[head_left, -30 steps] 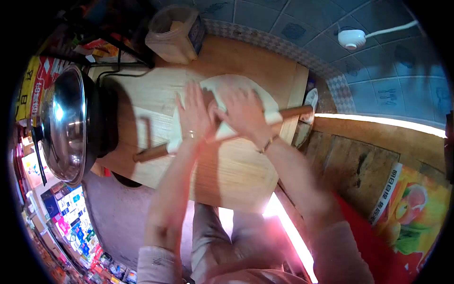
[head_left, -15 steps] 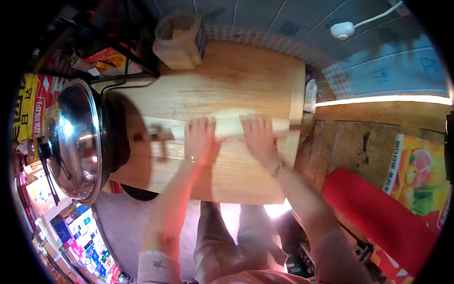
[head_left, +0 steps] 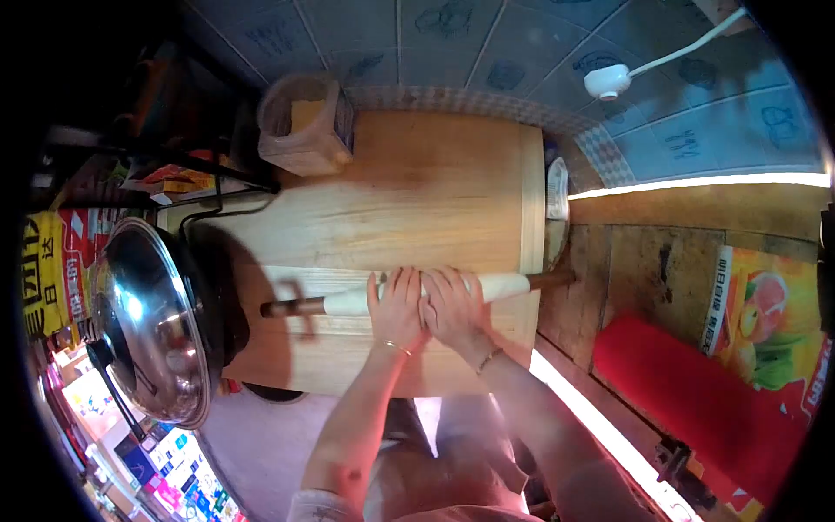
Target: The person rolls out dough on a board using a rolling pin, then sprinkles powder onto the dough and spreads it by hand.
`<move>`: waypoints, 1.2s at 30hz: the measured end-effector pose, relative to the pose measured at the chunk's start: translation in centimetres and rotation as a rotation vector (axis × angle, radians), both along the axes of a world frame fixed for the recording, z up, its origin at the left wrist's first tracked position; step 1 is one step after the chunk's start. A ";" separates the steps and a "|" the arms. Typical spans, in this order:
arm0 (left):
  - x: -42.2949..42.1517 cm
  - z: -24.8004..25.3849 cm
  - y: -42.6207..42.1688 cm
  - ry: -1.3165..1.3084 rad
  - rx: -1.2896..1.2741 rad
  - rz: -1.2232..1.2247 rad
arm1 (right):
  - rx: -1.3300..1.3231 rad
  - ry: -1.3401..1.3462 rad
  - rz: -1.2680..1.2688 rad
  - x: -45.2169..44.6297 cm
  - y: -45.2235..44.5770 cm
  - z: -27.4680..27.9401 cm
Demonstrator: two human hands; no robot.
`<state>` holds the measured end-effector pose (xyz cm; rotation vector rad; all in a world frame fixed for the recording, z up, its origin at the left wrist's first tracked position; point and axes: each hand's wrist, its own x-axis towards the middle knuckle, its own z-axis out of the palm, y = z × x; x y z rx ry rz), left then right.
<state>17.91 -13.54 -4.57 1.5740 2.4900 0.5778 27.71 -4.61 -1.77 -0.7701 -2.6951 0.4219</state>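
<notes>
A long wooden rolling pin [head_left: 300, 306] lies crosswise near the front of the wooden board [head_left: 417, 191]. Pale dough [head_left: 506, 286] is wrapped around its middle, and bare brown ends stick out on both sides. My left hand [head_left: 398, 309] curls over the dough-wrapped pin just left of its centre. Right beside it, touching, my right hand [head_left: 454, 306] grips the same roll with its fingers over the top. The palms' undersides are hidden.
At left stands a pan with a shiny domed lid [head_left: 148, 322]. A clear plastic container [head_left: 306, 126] sits at the board's back left corner. To the right are a red cylinder-shaped item [head_left: 687, 409] and a colourful fruit-printed box [head_left: 765, 304]. A tiled wall [head_left: 461, 52] runs behind.
My hands have come together at the middle of the pin from further apart. The pin and hands now sit nearer the board's front edge, and the view has tilted.
</notes>
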 end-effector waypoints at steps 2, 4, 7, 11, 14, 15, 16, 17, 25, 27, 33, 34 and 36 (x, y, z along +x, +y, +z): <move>-4.2 1.5 5.1 0.174 -0.023 -0.028 | 0.108 -0.201 0.003 -3.3 4.0 0.5; -7.6 2.9 8.8 0.264 -0.005 -0.017 | 0.105 -0.209 0.013 -6.6 8.1 2.3; -9.3 3.2 9.2 0.179 -0.062 0.069 | 0.287 -0.060 -0.058 -6.8 9.9 1.4; -8.9 0.4 7.6 0.241 0.169 0.072 | 0.215 -0.018 -0.057 -4.8 9.6 -0.7; -11.5 1.1 12.3 0.260 0.007 0.084 | 0.147 -0.201 -0.063 -7.9 13.4 -0.2; -11.9 1.1 13.1 0.251 -0.013 0.100 | 0.176 -0.099 -0.124 -8.8 14.2 -0.7; -11.9 1.3 12.5 0.244 -0.040 0.113 | 0.196 0.004 -0.186 -9.1 13.7 -0.9; -10.7 1.9 10.7 0.245 -0.047 0.108 | 0.228 0.073 -0.186 -8.0 12.4 -0.5; 2.3 4.4 -8.8 -0.058 -0.045 -0.066 | -0.056 -0.195 -0.150 8.2 -9.4 1.2; -0.9 4.9 -3.0 -0.105 -0.145 -0.119 | 0.019 -0.254 -0.021 5.1 -3.9 0.9; 0.5 0.6 -0.2 0.125 0.043 -0.049 | -0.010 -0.064 -0.101 1.4 -1.7 0.5; 0.2 0.5 -0.2 0.136 0.057 -0.054 | 0.003 -0.053 -0.107 1.2 -2.0 0.5; 0.6 -0.5 -1.3 0.049 0.086 -0.089 | -0.046 -0.066 -0.154 1.5 -3.3 0.0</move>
